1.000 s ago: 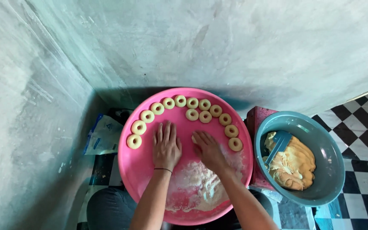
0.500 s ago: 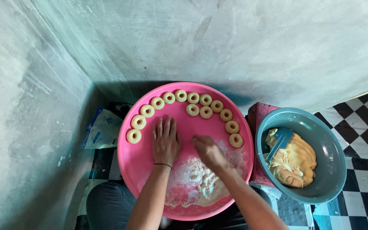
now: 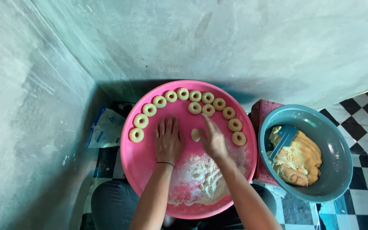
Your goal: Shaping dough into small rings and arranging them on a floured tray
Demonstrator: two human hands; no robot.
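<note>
Dough piece (image 3: pixel 196 135) between both hands (image 3: pixel 169 140) (image 3: pixel 213 139), mid-tray (image 3: pixel 145 166); contact possibly, blurred.

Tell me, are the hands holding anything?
Nothing is gripped. The left hand lies flat on the pink tray. The right hand is beside a small dough piece, fingers open; whether it touches cannot be told.

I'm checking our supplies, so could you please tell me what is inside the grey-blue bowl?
The grey-blue bowl holds a mound of yellow dough with a blue scraper stuck in it. The dough hides the bowl's bottom.
</note>
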